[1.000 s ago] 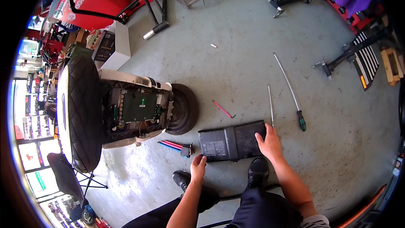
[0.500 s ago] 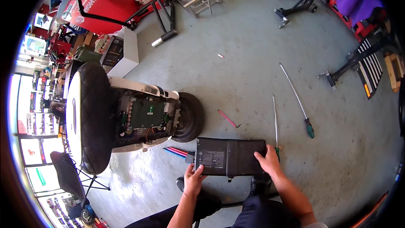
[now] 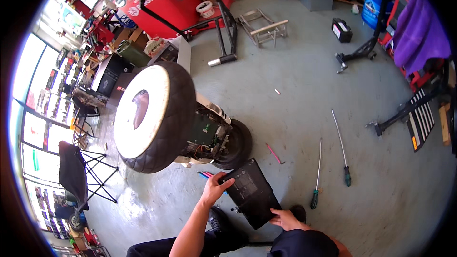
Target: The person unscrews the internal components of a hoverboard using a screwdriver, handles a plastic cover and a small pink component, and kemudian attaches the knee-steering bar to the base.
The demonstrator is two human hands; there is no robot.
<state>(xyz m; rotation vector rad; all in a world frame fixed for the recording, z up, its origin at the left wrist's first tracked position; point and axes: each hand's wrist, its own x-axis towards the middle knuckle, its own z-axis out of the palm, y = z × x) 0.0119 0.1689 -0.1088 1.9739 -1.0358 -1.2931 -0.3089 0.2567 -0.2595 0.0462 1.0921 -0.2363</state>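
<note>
A flat black battery pack (image 3: 254, 200) with a printed label is held over the floor, slanting from its far left end to its near right end. My left hand (image 3: 215, 189) closes around the far left corner, thumb on the top face. My right hand (image 3: 285, 219) grips the near right end, its thumb on top and its other fingers mostly hidden. Just beyond the pack stands a white two-wheeled vehicle with an opened body showing a green circuit board (image 3: 203, 134) and loose wires. Its large tyre (image 3: 183, 109) partly covers that opening; a smaller black tyre (image 3: 240, 145) faces the pack.
Two long screwdrivers with green handles (image 3: 314, 199) (image 3: 347, 176) lie at right. A pink bent tool (image 3: 273, 153) and several coloured rods (image 3: 203, 174) lie nearer. A folding chair (image 3: 74, 171) stands at left, a metal frame (image 3: 262, 27) farther off, and a stand leg (image 3: 395, 119) at far right.
The pack has turned clockwise from level to slanting. My left hand has shifted to its far corner, and my right hand has come nearer my body. The view has swung leftward.
</note>
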